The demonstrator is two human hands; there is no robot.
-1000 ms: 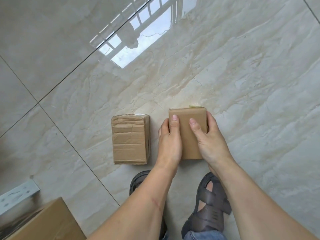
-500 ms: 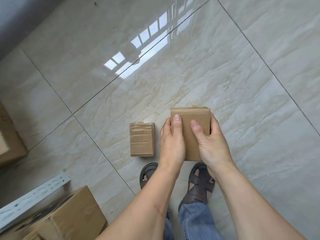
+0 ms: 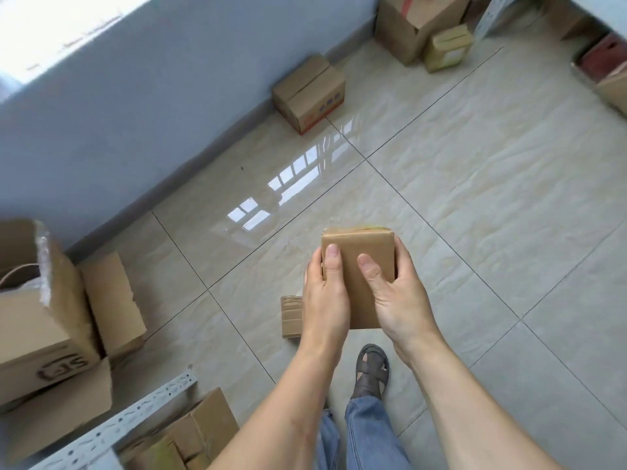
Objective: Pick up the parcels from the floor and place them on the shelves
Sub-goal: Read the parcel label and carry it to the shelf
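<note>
A small brown cardboard parcel is held up off the floor between both hands. My left hand grips its left side with the thumb on top. My right hand grips its right side, thumb across the top face. A second small, creased parcel lies on the tiled floor below, partly hidden behind my left hand. A perforated grey metal shelf rail crosses the lower left corner.
Large open cartons stand at the left by the blue wall. One closed box sits against the wall. More boxes crowd the far right corner. Flattened cardboard lies under the rail. My sandalled foot stands on the tiles.
Both hands have lifted the parcel well above the floor. The view has risen and tilted up, bringing the wall and far boxes in. The second parcel stayed on the floor.
</note>
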